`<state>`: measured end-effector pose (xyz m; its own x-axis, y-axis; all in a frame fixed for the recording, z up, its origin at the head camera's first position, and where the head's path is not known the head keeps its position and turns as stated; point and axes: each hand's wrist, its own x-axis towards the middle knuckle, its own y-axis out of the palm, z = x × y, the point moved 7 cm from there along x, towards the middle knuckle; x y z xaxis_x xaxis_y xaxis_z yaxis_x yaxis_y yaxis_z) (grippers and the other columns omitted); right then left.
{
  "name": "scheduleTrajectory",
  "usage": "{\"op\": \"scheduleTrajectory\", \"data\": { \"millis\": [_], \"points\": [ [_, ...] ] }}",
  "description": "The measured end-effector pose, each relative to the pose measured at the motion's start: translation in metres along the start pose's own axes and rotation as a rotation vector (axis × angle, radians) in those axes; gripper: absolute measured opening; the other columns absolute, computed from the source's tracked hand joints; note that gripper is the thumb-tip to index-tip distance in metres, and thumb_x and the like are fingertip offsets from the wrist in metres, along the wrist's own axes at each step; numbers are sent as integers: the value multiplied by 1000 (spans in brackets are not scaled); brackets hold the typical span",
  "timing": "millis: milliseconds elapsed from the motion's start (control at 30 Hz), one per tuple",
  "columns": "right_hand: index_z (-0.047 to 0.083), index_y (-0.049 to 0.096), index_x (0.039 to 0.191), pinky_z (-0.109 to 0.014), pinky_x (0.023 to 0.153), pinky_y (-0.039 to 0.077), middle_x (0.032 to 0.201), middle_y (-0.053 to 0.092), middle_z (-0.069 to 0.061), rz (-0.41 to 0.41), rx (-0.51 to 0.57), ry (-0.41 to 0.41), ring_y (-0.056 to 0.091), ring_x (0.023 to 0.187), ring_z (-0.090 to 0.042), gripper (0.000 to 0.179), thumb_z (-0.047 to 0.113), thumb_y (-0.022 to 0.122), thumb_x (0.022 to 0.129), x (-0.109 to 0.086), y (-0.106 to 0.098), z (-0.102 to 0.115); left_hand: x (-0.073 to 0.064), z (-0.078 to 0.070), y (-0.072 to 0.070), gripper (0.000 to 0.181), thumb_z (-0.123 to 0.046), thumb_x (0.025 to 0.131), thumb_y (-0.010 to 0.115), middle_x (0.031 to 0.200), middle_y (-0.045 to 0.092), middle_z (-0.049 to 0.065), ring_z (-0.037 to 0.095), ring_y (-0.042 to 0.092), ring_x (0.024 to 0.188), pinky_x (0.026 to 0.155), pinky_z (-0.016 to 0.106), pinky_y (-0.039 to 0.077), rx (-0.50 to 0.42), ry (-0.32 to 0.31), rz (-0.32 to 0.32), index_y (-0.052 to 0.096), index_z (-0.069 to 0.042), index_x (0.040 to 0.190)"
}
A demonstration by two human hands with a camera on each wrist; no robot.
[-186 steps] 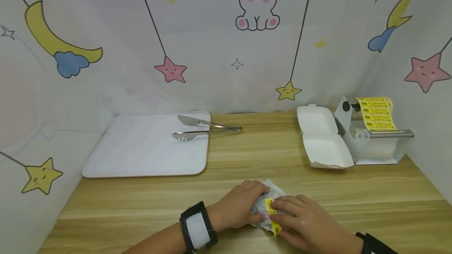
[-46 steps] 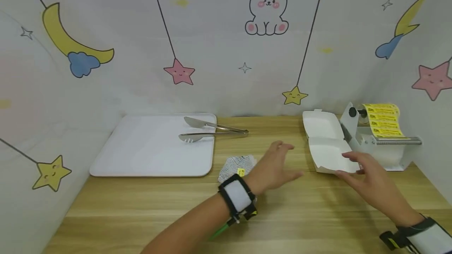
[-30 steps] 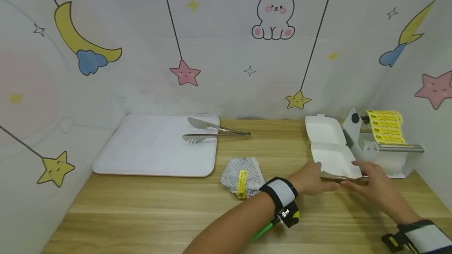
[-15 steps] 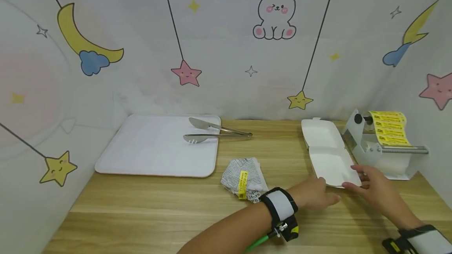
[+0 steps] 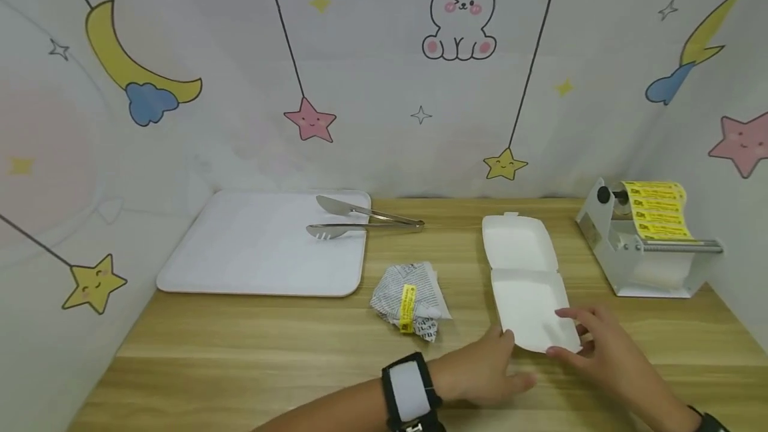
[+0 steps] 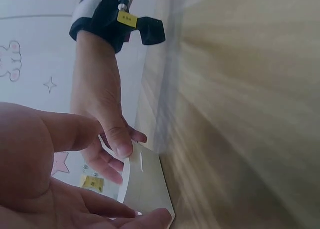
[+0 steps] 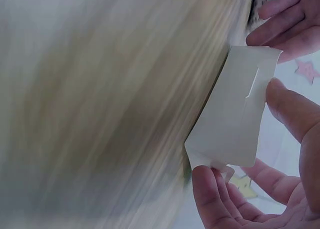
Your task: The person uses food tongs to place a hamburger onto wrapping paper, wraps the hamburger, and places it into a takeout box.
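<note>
An opened white clamshell takeaway box [image 5: 531, 312] lies on the table right of centre, its lid folded back away from me. My right hand [image 5: 606, 352] grips its near right corner, thumb at the front wall and fingers round the side, as the right wrist view shows. My left hand [image 5: 486, 369] touches the box's near left side with extended fingers [image 7: 285, 31], its thumb held apart. The slotted front wall [image 7: 235, 106] of the box faces both wrist cameras. Left of the hands sits a newsprint-wrapped bundle [image 5: 390, 292] with a yellow label [image 5: 407, 309] on it.
At the back left lies a white tray [image 5: 258, 252], with metal tongs [image 5: 390, 222] resting across its right edge. A label dispenser [image 5: 651, 252] with a roll of yellow labels stands at the right. A patterned curtain [image 5: 372, 72] hangs behind the table [image 5: 240, 359].
Both hands have left the wrapped bundle and reached the takeaway box. The box has slid toward me and left, away from the dispenser. The bundle now rests alone, farther back.
</note>
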<state>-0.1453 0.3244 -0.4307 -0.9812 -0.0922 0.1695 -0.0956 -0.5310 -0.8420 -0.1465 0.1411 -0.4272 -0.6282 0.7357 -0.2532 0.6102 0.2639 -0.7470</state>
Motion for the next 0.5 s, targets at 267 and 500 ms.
{"op": "scheduleTrajectory", "data": {
  "millis": [267,500],
  "points": [
    [10,68,118,-20,62,48,113,52,-8,117,26,2,46,77,-2,59,33,94,70,-28,22,30,-45,25,19,66,-46,104,55,156,39,7,8,50,127,98,22,48,-66,29,133,42,-1,151],
    [3,65,117,-19,56,43,110,45,-8,109,129,-250,41,76,4,62,29,95,69,-48,36,48,-45,78,79,55,-54,102,53,123,51,-10,-3,53,97,74,11,47,121,237,190,53,-15,140]
  ]
}}
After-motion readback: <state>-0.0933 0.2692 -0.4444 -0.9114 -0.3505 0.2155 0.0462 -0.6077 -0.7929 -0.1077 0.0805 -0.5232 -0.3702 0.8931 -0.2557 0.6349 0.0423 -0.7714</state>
